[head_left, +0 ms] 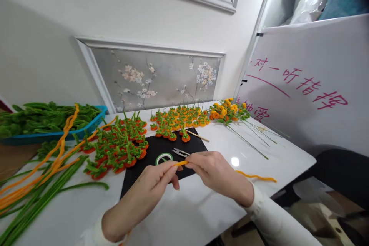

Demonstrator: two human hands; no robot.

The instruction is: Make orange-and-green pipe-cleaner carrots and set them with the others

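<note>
Between my two hands a short stretch of orange pipe cleaner [181, 163] is held level above the table. My left hand [154, 184] pinches one end between thumb and forefinger. Closed on the other end is my right hand [215, 171], its fingertips covering part of it. Just beyond them, a roll of green tape [164, 158] and small scissors [180, 153] lie on a black mat [144, 173]. To the right of my right hand, another orange pipe cleaner [256, 177] rests on the white table.
Orange and green fuzzy pieces [118, 150] stand in rows at the left. More yellow-orange ones [181, 117] stand behind the mat, beside finished-looking flowers [227, 111] on stems. Long green pipe cleaners [43, 203] lie left, near a blue tray [93, 120] of green leaves. A wooden stick [197, 135] crosses the mat.
</note>
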